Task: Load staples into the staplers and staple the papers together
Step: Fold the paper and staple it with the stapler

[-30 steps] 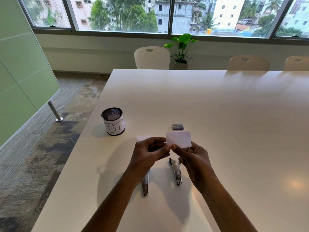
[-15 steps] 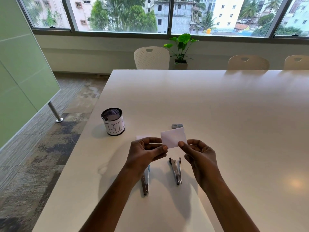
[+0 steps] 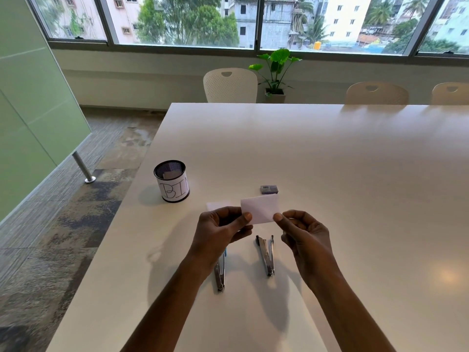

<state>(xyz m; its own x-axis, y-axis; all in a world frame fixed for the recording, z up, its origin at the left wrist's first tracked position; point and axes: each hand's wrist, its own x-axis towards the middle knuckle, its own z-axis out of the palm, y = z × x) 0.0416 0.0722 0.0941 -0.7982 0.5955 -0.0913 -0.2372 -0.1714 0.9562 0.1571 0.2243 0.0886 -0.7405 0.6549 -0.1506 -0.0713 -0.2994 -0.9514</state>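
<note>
- Left hand (image 3: 220,231) pinches the left edge of a small white slip (image 3: 260,208), thumb on top, holding it up off the table (image 3: 330,161).
- Right hand (image 3: 303,233) sits just beside the slip's right corner, fingers loosely curled, fingertip at the edge; whether it actually grips the paper I cannot tell.
- A second slip (image 3: 214,205) lies flat just beyond the left hand, partly hidden by it.
- Two staplers below the hands: one (image 3: 266,255) between the wrists, splayed open, the other (image 3: 220,271) under the left wrist, mostly covered.
- Staple box (image 3: 269,189) rests just beyond the held slip, untouched by either hand.
- Bin (image 3: 172,181) stands well off to the left of the left hand.
- My read: this is paper handling, slips being gathered before stapling.
- Risk one: a one-edge pinch is thin; the slip could droop or slide out if the right hand lets go.
- Risk two: the slips may be stacked crooked, so the staple catches only one sheet.
- Risk three: the left wrist hangs right over a stapler, so a drop could knock it askew.
- Risk four: I can't see whether either stapler holds staples; pressing an empty one joins nothing.
</note>
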